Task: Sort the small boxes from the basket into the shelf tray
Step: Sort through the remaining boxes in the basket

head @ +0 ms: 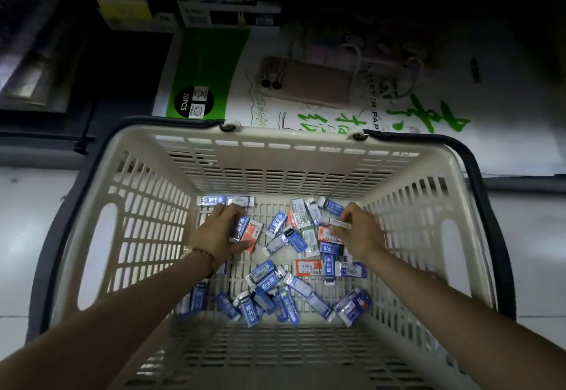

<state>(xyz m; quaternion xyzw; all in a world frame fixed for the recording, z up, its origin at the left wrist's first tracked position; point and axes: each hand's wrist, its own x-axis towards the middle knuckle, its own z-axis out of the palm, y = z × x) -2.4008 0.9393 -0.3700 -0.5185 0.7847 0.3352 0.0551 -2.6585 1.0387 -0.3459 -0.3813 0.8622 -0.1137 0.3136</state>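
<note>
A cream plastic basket [147, 193] with dark handles fills the view. Several small blue, orange and white boxes [275, 285] lie scattered over its slotted floor. Both my hands reach down inside it. My left hand [219, 233] grips a small stack of boxes [246, 230], blue and orange, near the far left of the floor. My right hand [358, 230] pinches one white box [340, 223] just above the pile at the far right. No shelf tray can be made out in the dark area beyond the basket.
Beyond the basket lies a white and green sketch paper pack [306, 104] with a pink phone [306, 83] on top. Dark boxes [226, 6] stand on a shelf further back. Pale floor [27, 221] shows at both sides.
</note>
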